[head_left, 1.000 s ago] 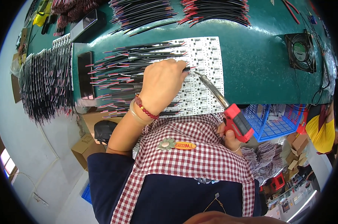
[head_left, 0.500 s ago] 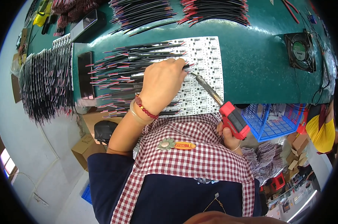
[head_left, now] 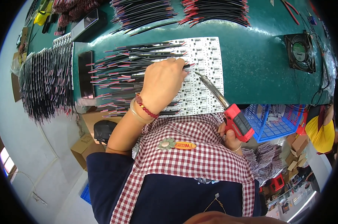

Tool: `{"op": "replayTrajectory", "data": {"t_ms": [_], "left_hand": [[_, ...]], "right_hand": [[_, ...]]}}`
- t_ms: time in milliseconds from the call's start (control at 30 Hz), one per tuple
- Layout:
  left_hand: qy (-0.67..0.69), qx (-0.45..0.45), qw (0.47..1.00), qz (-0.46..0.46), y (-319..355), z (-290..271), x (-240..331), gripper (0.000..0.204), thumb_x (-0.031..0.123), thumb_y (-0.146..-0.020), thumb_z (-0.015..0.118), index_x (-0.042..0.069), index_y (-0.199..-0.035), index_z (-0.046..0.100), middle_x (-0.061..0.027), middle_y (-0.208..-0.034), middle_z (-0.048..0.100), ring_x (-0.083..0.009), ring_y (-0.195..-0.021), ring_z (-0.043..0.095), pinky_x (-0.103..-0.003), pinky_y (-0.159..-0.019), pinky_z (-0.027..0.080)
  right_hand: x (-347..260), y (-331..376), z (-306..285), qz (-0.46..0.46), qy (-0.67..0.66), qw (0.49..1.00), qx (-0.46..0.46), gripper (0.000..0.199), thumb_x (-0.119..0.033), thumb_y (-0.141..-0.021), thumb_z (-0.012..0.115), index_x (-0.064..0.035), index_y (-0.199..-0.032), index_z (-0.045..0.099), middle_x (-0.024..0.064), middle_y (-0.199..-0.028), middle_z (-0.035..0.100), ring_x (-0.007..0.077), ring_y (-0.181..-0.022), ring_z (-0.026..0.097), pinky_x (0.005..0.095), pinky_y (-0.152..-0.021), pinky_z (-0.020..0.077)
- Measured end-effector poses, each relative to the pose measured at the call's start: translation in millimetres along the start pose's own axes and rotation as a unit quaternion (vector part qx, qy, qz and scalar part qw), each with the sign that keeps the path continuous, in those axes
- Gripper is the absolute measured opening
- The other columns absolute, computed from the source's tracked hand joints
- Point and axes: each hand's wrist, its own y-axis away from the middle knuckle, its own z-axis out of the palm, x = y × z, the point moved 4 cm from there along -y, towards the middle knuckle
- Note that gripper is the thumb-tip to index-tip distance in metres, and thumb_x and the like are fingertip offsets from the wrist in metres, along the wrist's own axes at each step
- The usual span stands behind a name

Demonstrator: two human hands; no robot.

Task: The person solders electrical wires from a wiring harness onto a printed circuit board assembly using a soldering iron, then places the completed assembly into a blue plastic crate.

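A white sheet of small circuit boards (head_left: 204, 87) lies on the green table. Rows of black wires (head_left: 118, 80) with red and white bared ends stretch across its left half. Over the sheet, my left hand (head_left: 163, 80) is closed, back of the hand up, seemingly pinching a black wire; its fingertips are partly hidden. My right hand (head_left: 231, 139), below the table's near edge, grips a red and black soldering iron (head_left: 238, 123). The iron slants up and left, its tip just right of my left fingers, a small gap between them.
A dark phone (head_left: 86, 74) lies left of the wires, beside a hanging bundle of wires (head_left: 45, 84). More wire bundles (head_left: 214, 11) line the far side. A black fan (head_left: 299, 51) stands at the right. A blue crate (head_left: 277, 123) sits below the table's edge.
The soldering iron has shifted right and slightly down, its tip drawing away from my left fingertips. My left hand has stayed nearly still.
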Motion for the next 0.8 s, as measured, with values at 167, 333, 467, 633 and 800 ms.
{"op": "replayTrajectory", "data": {"t_ms": [167, 333, 467, 633, 800], "left_hand": [[0.009, 0.010, 1.000, 0.006, 0.8, 0.8, -1.1, 0.017, 0.019, -0.081, 0.068, 0.003, -0.082, 0.062, -0.0138, -0.080, 0.064, -0.0338, -0.075, 0.063, -0.043, -0.066, 0.049], [0.008, 0.008, 1.000, 0.004, 0.1, -0.1, -0.3, 0.016, 0.019, -0.080, 0.068, 0.003, -0.083, 0.063, -0.0129, -0.079, 0.063, -0.0333, -0.076, 0.063, -0.043, -0.066, 0.049], [0.009, 0.013, 1.000, 0.008, -0.1, -0.1, 0.8, 0.016, 0.019, -0.080, 0.068, 0.003, -0.083, 0.063, -0.0128, -0.079, 0.063, -0.0333, -0.076, 0.063, -0.043, -0.066, 0.049], [0.001, 0.004, 1.000, 0.005, -0.4, -0.7, 1.2, 0.016, 0.019, -0.080, 0.068, 0.004, -0.083, 0.062, -0.0124, -0.079, 0.063, -0.0331, -0.077, 0.063, -0.043, -0.066, 0.049], [0.001, 0.006, 1.000, 0.009, 0.2, 0.1, -0.3, 0.016, 0.019, -0.081, 0.067, 0.004, -0.083, 0.063, -0.0124, -0.080, 0.064, -0.0330, -0.077, 0.063, -0.043, -0.066, 0.049]], "right_hand": [[10.1, 3.8, -6.3, -0.020, 0.068, 0.997, -0.011, 0.036, -0.035, -0.085, 0.071, 0.0002, -0.086, 0.064, 0.0078, -0.072, 0.061, 0.0166, -0.063, 0.059, 0.0279, -0.056, 0.0451], [26.8, 10.9, -15.7, -0.012, 0.169, 0.985, -0.040, 0.030, -0.031, -0.084, 0.070, -0.0015, -0.083, 0.064, 0.0082, -0.073, 0.061, 0.0203, -0.060, 0.059, 0.0305, -0.054, 0.0452], [38.1, 17.9, -17.1, -0.044, 0.280, 0.958, -0.040, 0.030, -0.031, -0.085, 0.068, -0.0014, -0.084, 0.065, 0.0088, -0.076, 0.062, 0.0228, -0.055, 0.058, 0.0322, -0.050, 0.0452], [25.9, 15.1, -13.1, -0.047, 0.227, 0.972, -0.042, 0.029, -0.029, -0.085, 0.067, -0.0001, -0.086, 0.065, 0.0100, -0.078, 0.063, 0.0238, -0.057, 0.061, 0.0316, -0.050, 0.0470], [6.8, 1.7, -1.6, -0.092, 0.251, 0.962, -0.055, 0.027, -0.026, -0.084, 0.067, 0.0009, -0.087, 0.065, 0.0103, -0.079, 0.064, 0.0237, -0.058, 0.062, 0.0325, -0.051, 0.0479]]}}
